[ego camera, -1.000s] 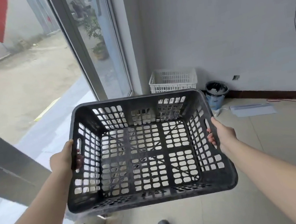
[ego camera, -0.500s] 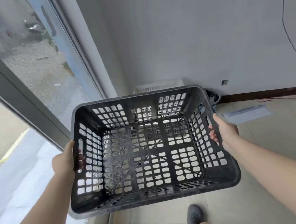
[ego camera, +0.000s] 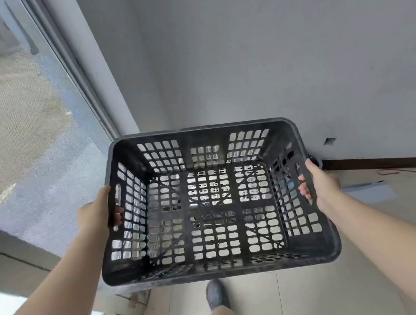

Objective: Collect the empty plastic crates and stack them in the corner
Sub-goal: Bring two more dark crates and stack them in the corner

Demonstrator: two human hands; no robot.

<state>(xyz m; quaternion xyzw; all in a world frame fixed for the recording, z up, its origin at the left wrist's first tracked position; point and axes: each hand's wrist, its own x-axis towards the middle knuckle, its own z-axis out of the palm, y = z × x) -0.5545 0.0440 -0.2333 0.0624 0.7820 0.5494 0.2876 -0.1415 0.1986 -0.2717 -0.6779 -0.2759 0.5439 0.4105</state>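
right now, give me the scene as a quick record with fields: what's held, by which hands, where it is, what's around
held item: black crate, empty, slotted walls and floor
left hand: grip on the crate's left side, fingers through the handle slot
right hand: grip on the crate's right side, fingers curled in over the rim
crate pose: carried off the floor, open side up
location: facing the room corner, glass door to the left, grey wall ahead
below: tiled floor, one grey shoe
under crate: pale shapes show through the slots, too unclear to name
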